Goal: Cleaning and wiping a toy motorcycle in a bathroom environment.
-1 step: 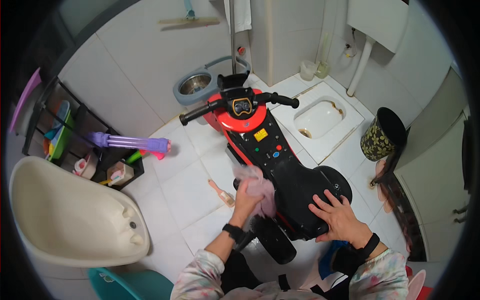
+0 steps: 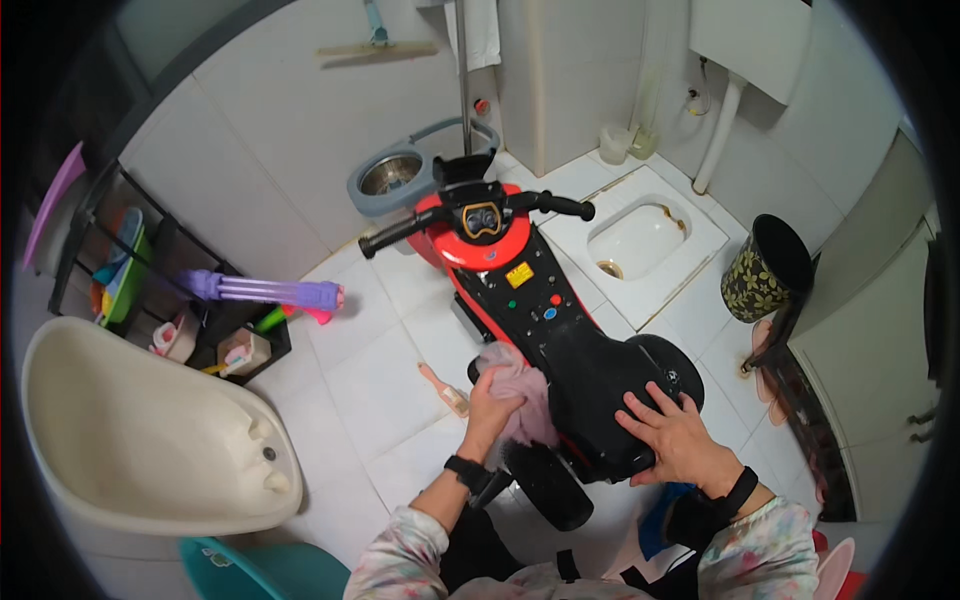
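A red-and-black ride-on toy motorcycle (image 2: 565,345) is noted at the centre of the frame. A pink cloth (image 2: 525,395) is gripped in the left hand (image 2: 490,408) against its left side; the right hand (image 2: 674,440) is spread flat on the seat (image 2: 592,385). Wiping is judged to be in hand; steady cloth pressure, with the body braced, appears called for next. A handled brush (image 2: 443,388) is found left of centre, a squat toilet (image 2: 645,238) at upper right.
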Tool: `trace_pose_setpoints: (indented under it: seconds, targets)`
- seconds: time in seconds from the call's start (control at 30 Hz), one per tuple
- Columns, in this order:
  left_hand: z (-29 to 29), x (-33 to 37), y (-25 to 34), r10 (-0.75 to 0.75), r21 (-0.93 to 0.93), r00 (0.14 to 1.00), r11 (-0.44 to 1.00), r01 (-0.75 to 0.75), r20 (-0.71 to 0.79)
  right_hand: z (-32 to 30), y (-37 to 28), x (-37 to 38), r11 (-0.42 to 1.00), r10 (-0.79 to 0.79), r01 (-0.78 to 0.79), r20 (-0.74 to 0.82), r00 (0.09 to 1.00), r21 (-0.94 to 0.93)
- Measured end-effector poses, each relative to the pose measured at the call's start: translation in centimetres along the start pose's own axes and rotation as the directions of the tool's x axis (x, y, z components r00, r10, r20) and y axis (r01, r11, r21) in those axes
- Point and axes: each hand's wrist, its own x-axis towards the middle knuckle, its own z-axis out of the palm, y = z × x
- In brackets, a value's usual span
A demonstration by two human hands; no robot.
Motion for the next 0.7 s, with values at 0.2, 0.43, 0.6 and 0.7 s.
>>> trace_pose_setpoints:
  seconds: [0.2, 0.43, 0.6, 0.7]
  targets:
    - [-4.1, 5.3, 6.7, 0.21, 0.118, 0.949, 0.975, -0.186, -0.234, 0.4, 0.0, -1.2, 1.0, -0.016, 0.016, -0.019, 1.0, 0.019]
    - [1.5, 10.7, 10.3, 0.567, 0.822, 0.817, 0.512, -0.25, -0.104, 0.9, 0.0, -0.9, 0.997, -0.066, 0.069, -0.061, 0.996, 0.045]
    - [4.1, 10.4, 12.6, 0.4, 0.713, 0.887, 0.55, -0.435, 0.232, 1.3, 0.5, -2.1, 0.997, -0.07, 0.071, -0.042, 0.997, 0.027]
    - [2.0, 12.6, 14.0, 0.559, 0.715, 0.824, 0.541, -0.442, 0.086, 1.4, 0.2, -2.6, 0.997, -0.063, 0.063, 0.0, 0.998, 0.043]
